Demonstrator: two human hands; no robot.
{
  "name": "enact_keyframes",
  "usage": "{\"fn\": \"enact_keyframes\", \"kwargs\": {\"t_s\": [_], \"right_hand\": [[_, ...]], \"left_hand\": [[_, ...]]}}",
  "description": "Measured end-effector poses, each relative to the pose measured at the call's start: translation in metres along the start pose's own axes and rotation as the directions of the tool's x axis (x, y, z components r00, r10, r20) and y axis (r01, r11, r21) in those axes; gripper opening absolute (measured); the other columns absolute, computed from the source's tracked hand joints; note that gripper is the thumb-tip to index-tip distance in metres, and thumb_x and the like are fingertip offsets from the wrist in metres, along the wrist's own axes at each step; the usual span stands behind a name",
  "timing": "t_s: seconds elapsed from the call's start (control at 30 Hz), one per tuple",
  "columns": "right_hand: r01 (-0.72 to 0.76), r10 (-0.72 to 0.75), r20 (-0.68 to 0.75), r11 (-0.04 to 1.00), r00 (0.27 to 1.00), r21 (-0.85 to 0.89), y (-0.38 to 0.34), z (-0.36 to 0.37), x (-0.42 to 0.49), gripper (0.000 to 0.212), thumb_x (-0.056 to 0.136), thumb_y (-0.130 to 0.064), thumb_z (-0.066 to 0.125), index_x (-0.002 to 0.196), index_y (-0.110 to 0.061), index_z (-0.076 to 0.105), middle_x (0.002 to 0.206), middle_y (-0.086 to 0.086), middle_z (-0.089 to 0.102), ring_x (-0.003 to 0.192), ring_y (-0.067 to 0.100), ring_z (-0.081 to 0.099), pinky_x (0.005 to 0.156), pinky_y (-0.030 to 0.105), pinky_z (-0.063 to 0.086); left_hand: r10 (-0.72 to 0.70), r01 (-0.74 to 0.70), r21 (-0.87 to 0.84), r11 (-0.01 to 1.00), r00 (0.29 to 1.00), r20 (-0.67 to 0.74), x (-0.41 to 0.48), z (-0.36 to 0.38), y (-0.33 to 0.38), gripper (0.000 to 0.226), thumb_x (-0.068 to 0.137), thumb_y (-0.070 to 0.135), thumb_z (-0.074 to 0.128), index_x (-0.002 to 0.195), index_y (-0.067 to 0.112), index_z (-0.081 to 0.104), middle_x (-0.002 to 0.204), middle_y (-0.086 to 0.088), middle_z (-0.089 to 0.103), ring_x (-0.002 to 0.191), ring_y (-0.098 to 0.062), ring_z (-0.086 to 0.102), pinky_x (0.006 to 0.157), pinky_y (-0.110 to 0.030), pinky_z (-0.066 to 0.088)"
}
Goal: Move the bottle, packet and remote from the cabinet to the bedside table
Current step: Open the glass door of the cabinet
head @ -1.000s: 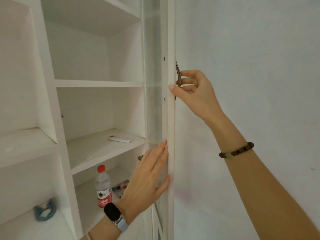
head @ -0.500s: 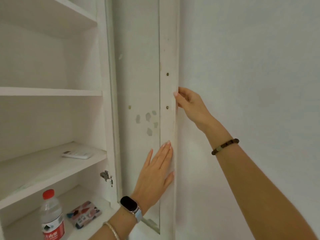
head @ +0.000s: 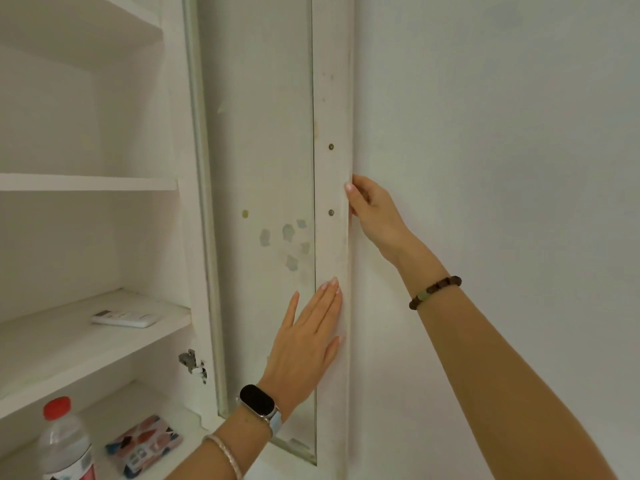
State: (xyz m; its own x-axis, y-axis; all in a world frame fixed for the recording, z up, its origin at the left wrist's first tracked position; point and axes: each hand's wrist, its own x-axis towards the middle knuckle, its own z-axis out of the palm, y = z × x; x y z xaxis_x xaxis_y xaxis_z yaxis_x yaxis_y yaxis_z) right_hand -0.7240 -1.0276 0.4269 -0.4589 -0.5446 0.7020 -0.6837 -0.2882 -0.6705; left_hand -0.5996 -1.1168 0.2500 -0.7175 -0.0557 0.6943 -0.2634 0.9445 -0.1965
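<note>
Head view, looking slightly up at a white cabinet (head: 86, 181) whose door (head: 332, 98) stands swung wide, its inner face toward the onlooker in the centre of the frame.

Left hand (head: 308, 341): lower centre, fingers straight and close together, palm pressed flat against the inner face of the door near its free edge. It grips nothing. A dark watch (head: 258, 400) and a thin bangle (head: 225, 455) sit on that wrist.

Right hand (head: 372, 209): right of centre, above the left hand, wrapped around the door's free edge; the thumb tip lies on the inner face and the fingers pass behind the door, out of sight. A beaded bracelet (head: 434, 292) circles the forearm. Behind this arm is a plain pale wall (head: 502, 133).

Task items, all in the cabinet at lower left of the frame: the white remote (head: 124, 318) lies flat on the middle shelf; one shelf below, the clear bottle (head: 64, 445) with a red cap stands upright at the bottom edge, and the patterned packet (head: 143, 445) lies flat just to its right, apart from it. A metal hinge (head: 192, 363) shows between the two shelves on the cabinet side wall.
</note>
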Motion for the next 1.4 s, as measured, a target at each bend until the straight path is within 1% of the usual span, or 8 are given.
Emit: {"fn": "enact_keyframes", "kwargs": {"t_s": [0.17, 0.3, 0.47, 0.63, 0.83, 0.93, 1.17, 1.4], "right_hand": [[-0.027, 0.027, -0.010, 1.000, 1.000, 0.005, 0.002, -0.001, 0.001, 0.040, 0.100, -0.029, 0.044, 0.136, -0.013, 0.048, 0.129, -0.002, 0.059, 0.118, 0.011, 0.056, 0.104, 0.034, 0.045], [0.050, -0.067, -0.163, 0.993, 0.984, -0.107, -0.006, 0.004, -0.011, 0.042, 0.097, -0.022, 0.053, 0.137, -0.015, 0.044, 0.127, -0.004, 0.054, 0.107, 0.006, 0.055, 0.089, 0.014, 0.047], [0.198, -0.300, -0.255, 0.913, 0.919, -0.357, -0.010, 0.025, -0.052, 0.039, 0.089, -0.009, 0.054, 0.126, -0.019, 0.052, 0.123, -0.003, 0.052, 0.110, 0.010, 0.051, 0.092, 0.018, 0.040], [0.252, -0.338, -0.150, 0.874, 0.929, -0.415, -0.006, 0.080, -0.100, 0.035, 0.085, -0.008, 0.049, 0.118, -0.018, 0.056, 0.114, -0.006, 0.055, 0.105, 0.012, 0.051, 0.090, 0.021, 0.041], [0.293, -0.288, 0.078, 0.858, 0.954, -0.422, 0.021, 0.160, -0.163, 0.027, 0.088, -0.014, 0.052, 0.115, -0.016, 0.056, 0.108, -0.002, 0.060, 0.096, 0.016, 0.054, 0.087, 0.033, 0.045], [0.306, -0.238, 0.208, 0.858, 0.949, -0.414, 0.039, 0.197, -0.193, 0.025, 0.088, -0.013, 0.054, 0.113, -0.015, 0.057, 0.105, 0.000, 0.062, 0.096, 0.019, 0.056, 0.087, 0.037, 0.046], [0.262, -0.120, 0.377, 0.899, 0.918, -0.352, 0.070, 0.265, -0.245, 0.024, 0.090, -0.015, 0.057, 0.114, -0.016, 0.057, 0.103, -0.001, 0.063, 0.095, 0.015, 0.056, 0.085, 0.031, 0.046], [0.238, -0.067, 0.505, 0.929, 0.861, -0.283, 0.113, 0.312, -0.248, 0.022, 0.091, -0.018, 0.056, 0.113, -0.017, 0.055, 0.102, 0.000, 0.063, 0.094, 0.016, 0.056, 0.081, 0.033, 0.050]], "left_hand": [[0.015, -0.016, -0.044, 0.999, 1.000, -0.013, -0.002, -0.003, -0.004, 0.063, 0.099, 0.032, 0.034, 0.150, 0.015, 0.002, 0.159, -0.001, 0.002, 0.145, -0.012, -0.001, 0.116, -0.047, 0.019], [0.040, -0.045, -0.082, 0.996, 0.998, -0.056, -0.006, -0.014, -0.009, 0.063, 0.099, 0.027, 0.039, 0.150, 0.020, 0.002, 0.159, 0.003, 0.006, 0.145, -0.010, 0.001, 0.118, -0.042, 0.012], [-0.083, 0.067, -0.106, 0.992, 0.985, -0.152, -0.038, -0.028, -0.042, 0.045, 0.091, 0.012, 0.054, 0.135, 0.009, 0.044, 0.138, -0.009, 0.048, 0.131, -0.023, 0.041, 0.113, -0.041, 0.027], [-0.253, 0.247, -0.075, 0.966, 0.963, -0.095, -0.105, -0.051, -0.078, 0.028, 0.085, 0.004, 0.058, 0.113, 0.003, 0.057, 0.106, -0.014, 0.061, 0.094, -0.029, 0.057, 0.085, -0.039, 0.049], [-0.397, 0.395, 0.042, 0.918, 0.917, 0.046, -0.210, -0.071, -0.113, 0.023, 0.087, 0.008, 0.055, 0.110, 0.004, 0.055, 0.096, -0.011, 0.057, 0.078, -0.025, 0.054, 0.062, -0.030, 0.044], [-0.499, 0.493, 0.079, 0.866, 0.863, 0.077, -0.263, -0.081, -0.123, 0.019, 0.088, 0.008, 0.057, 0.106, 0.004, 0.055, 0.097, -0.012, 0.056, 0.077, -0.023, 0.052, 0.063, -0.032, 0.047], [-0.597, 0.576, 0.164, 0.801, 0.791, 0.133, -0.337, -0.088, -0.130, 0.013, 0.084, 0.006, 0.057, 0.097, 0.003, 0.057, 0.084, -0.010, 0.055, 0.074, -0.027, 0.051, 0.063, -0.038, 0.046], [-0.662, 0.640, 0.173, 0.749, 0.732, 0.157, -0.353, -0.059, -0.137, 0.023, 0.084, 0.007, 0.059, 0.107, 0.005, 0.058, 0.096, -0.011, 0.061, 0.084, -0.027, 0.056, 0.073, -0.036, 0.047]]}}
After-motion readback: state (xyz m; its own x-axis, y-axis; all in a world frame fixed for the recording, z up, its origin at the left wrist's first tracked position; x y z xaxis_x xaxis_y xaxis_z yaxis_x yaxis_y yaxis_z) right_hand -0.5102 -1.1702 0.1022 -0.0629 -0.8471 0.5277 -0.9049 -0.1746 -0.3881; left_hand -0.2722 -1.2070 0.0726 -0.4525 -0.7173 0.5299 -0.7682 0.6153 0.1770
